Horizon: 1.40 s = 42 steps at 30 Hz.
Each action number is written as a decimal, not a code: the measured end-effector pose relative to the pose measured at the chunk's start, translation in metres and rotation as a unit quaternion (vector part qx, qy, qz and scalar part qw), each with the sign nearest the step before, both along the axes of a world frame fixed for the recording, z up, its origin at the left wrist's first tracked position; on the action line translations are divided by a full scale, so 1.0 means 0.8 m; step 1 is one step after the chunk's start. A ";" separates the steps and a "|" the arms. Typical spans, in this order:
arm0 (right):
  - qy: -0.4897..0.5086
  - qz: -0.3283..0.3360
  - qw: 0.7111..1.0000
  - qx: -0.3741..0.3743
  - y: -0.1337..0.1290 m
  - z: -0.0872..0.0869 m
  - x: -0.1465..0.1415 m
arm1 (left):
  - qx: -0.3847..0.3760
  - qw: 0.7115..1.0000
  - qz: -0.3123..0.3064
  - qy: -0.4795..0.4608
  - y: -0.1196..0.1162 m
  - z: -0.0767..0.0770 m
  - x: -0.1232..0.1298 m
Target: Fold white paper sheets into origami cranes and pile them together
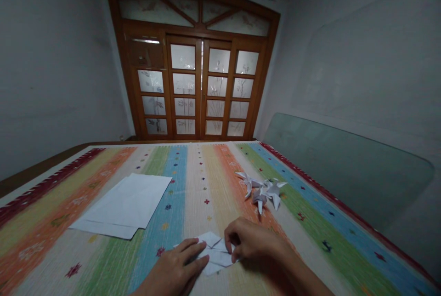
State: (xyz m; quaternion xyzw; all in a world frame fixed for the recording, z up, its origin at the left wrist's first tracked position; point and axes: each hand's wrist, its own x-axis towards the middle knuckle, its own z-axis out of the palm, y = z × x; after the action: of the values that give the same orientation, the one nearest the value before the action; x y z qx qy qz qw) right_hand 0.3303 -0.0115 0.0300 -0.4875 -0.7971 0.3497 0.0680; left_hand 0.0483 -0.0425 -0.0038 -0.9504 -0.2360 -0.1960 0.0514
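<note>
A small piece of folded white paper [215,255] lies on the striped tablecloth near the front edge of the view, with crease lines and a pointed top. My left hand [182,264] rests on its left side, fingers stretched out and apart over the paper. On the other side, my right hand [250,243] has its thumb and index finger bent together at the paper's right edge, pinching it. The fingertips of the right hand partly cover that edge. Beyond the right hand sits a cluster of folded paper figures [263,190] with pointed tips.
Several loose sheets of white paper [124,204] lie in a stack to the left. The striped tablecloth [196,167] covers the table. Against the right wall leans a pale greenish panel [344,162]. Wooden doors with glass panes [201,89] stand beyond the table.
</note>
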 end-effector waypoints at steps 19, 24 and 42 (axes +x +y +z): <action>-0.130 -0.041 0.991 0.002 -0.004 0.023 0.006 | 0.005 1.000 0.001 -0.018 -0.002 0.002 -0.001; -0.145 -0.040 0.989 0.002 -0.002 0.025 0.006 | -0.002 0.999 -0.005 -0.035 0.000 0.001 -0.001; 0.031 0.039 0.992 0.117 -0.032 0.016 -0.034 | 0.035 0.998 -0.001 -0.052 0.007 -0.013 0.003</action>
State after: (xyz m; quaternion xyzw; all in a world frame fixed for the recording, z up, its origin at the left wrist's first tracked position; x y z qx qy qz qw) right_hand 0.3032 -0.0371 0.0428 -0.4337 -0.8484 0.2716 0.1352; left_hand 0.0509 -0.0369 -0.0140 -0.9367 -0.2306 -0.2534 0.0718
